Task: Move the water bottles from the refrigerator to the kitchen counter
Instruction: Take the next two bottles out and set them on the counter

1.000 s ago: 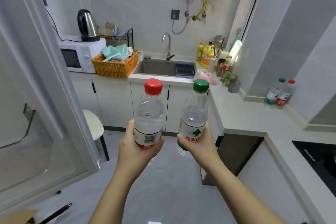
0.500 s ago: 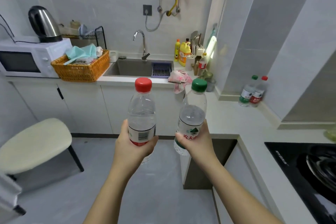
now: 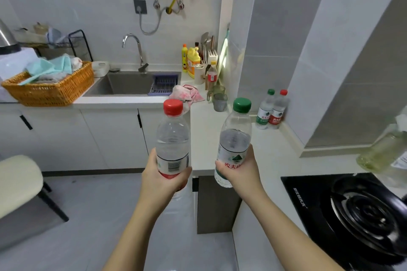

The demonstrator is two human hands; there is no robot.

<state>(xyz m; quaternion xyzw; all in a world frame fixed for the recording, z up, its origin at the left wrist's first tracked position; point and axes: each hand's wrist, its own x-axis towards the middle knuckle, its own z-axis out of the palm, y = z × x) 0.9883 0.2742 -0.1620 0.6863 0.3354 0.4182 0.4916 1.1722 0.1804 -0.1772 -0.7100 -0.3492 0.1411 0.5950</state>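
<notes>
The red-capped bottle [image 3: 172, 138] stands upright in the left hand [image 3: 163, 179], whose fingers and thumb wrap round its label band and lower body; it hangs in the air above the floor, just off the counter's edge. Just beside it at three o'clock, not touching it, the green-capped bottle [image 3: 234, 138] is gripped the same way by the right hand [image 3: 239, 171], tilted slightly so that its cap leans toward one o'clock. Its body shows against the white counter [image 3: 275, 149], though I cannot tell whether it is above the worktop or short of it. Both bottles are capped and hold clear water.

At two o'clock from the held pair, a second green-capped bottle [image 3: 264, 110] and a second red-capped bottle [image 3: 278, 110] stand upright on the counter in the corner by the grey tiled wall, close side by side, the green one on the left. At twelve o'clock a small glass cup [image 3: 220, 101] sits on the counter, with a pink cloth [image 3: 187, 93] at its nine o'clock by the corner of the sink [image 3: 130, 83]. The sink lies at eleven o'clock, its tap [image 3: 136, 48] behind it. An orange wicker basket [image 3: 48, 92] holding cloths sits on the counter at ten o'clock. A black gas hob [image 3: 356, 211] lies at four o'clock and a pale-seated stool [image 3: 17, 180] at eight o'clock
</notes>
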